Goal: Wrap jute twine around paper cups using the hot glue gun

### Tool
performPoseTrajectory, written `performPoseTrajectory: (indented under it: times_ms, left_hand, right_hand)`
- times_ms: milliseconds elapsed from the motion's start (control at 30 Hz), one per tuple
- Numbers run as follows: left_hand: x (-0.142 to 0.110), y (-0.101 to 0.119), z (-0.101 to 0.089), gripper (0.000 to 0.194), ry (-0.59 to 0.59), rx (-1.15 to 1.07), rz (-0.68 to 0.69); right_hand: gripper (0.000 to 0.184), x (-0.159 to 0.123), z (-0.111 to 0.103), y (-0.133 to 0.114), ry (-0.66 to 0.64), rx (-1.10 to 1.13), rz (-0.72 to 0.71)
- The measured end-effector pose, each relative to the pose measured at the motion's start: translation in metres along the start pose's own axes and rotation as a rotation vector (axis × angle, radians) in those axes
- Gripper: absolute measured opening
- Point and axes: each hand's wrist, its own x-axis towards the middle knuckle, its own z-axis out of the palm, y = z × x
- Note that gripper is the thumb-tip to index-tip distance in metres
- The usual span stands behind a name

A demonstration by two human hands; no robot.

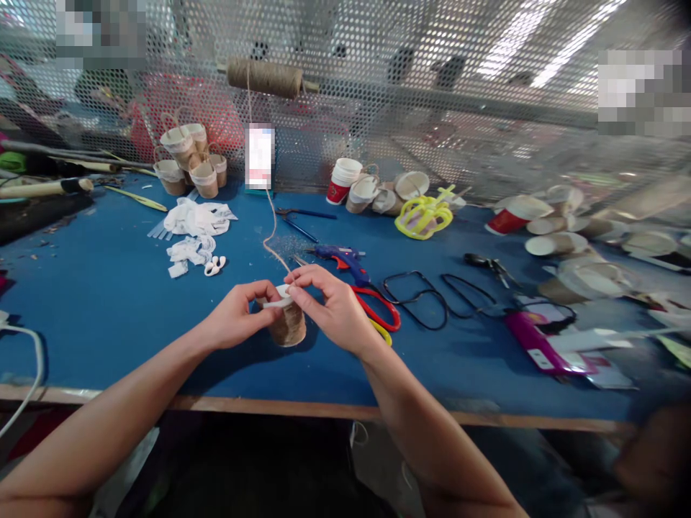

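Note:
A small paper cup [288,327] wrapped in brown twine is held between my two hands, above the near part of the blue table. My left hand [240,313] pinches its white rim from the left, with the thumb in front. At the rim's right side, my right hand [327,302] is closed with thumb and forefinger together. A strand of twine [273,234] runs from those fingertips up to a twine spool [264,78] on the mesh. My right fingers hide how the strand meets the rim.
Beyond my right hand lie a blue glue gun [342,259], red-handled scissors [381,306] and pliers [302,216]. White cloth strips [197,219] lie to the left. Twine-wrapped cups [202,176], a stack of paper cups [344,176] and a yellow basket-like piece [424,216] stand along the mesh [378,129].

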Motion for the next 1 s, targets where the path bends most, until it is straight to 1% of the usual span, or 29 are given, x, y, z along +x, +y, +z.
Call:
performPoseTrajectory:
  times_ms: [100, 200, 333, 433, 567, 633, 700, 767, 800, 833, 867, 933, 1000]
  left_hand:
    - [0.0, -0.001, 0.0, 0.008, -0.009, -0.02, 0.005]
    - [-0.001, -0.003, -0.001, 0.009, -0.029, -0.066, 0.03]
    - [-0.001, -0.006, -0.001, 0.013, -0.047, -0.121, 0.039]
    - [0.0, -0.01, -0.002, 0.015, -0.037, -0.167, 0.026]
    - [0.003, -0.012, -0.002, 0.014, -0.006, -0.293, -0.026]
    - [0.003, -0.012, -0.002, 0.013, 0.007, -0.336, -0.053]
    - [0.003, -0.011, -0.002, 0.014, 0.018, -0.341, -0.085]
    - [0.003, -0.01, -0.002, 0.014, 0.019, -0.318, -0.112]
    - [0.003, -0.01, -0.002, 0.013, 0.018, -0.305, -0.119]
    - [0.004, -0.009, -0.002, 0.013, 0.015, -0.291, -0.123]
    - [0.004, -0.009, -0.003, 0.012, 0.012, -0.275, -0.124]
    - [0.004, -0.009, -0.004, 0.011, 0.0, -0.239, -0.132]
    - [0.003, -0.008, -0.006, 0.011, -0.023, -0.2, -0.143]
  right_hand:
    - [0.007, 0.003, -0.001, -0.004, -0.002, 0.018, -0.001]
    - [0.007, 0.009, -0.003, -0.012, -0.019, -0.026, -0.003]
    - [0.007, 0.022, -0.002, -0.023, -0.063, -0.036, 0.052]
    - [0.009, 0.033, 0.005, -0.023, -0.127, -0.002, 0.089]
    - [0.011, 0.044, 0.012, -0.019, -0.191, 0.018, 0.127]
    - [0.019, 0.047, 0.008, -0.017, -0.21, 0.049, 0.142]
    - [0.026, 0.049, -0.004, -0.012, -0.175, 0.037, 0.146]
    - [0.026, 0.05, -0.022, -0.002, -0.073, -0.134, 0.186]
    - [0.026, 0.05, -0.032, 0.004, -0.016, -0.302, 0.24]
    - [0.026, 0.05, -0.042, 0.012, 0.035, -0.522, 0.329]
    - [0.027, 0.048, -0.052, 0.02, 0.06, -0.611, 0.386]
    - [0.024, 0.044, -0.067, 0.036, 0.078, -0.726, 0.471]
    - [0.018, 0.04, -0.075, 0.051, 0.037, -0.79, 0.54]
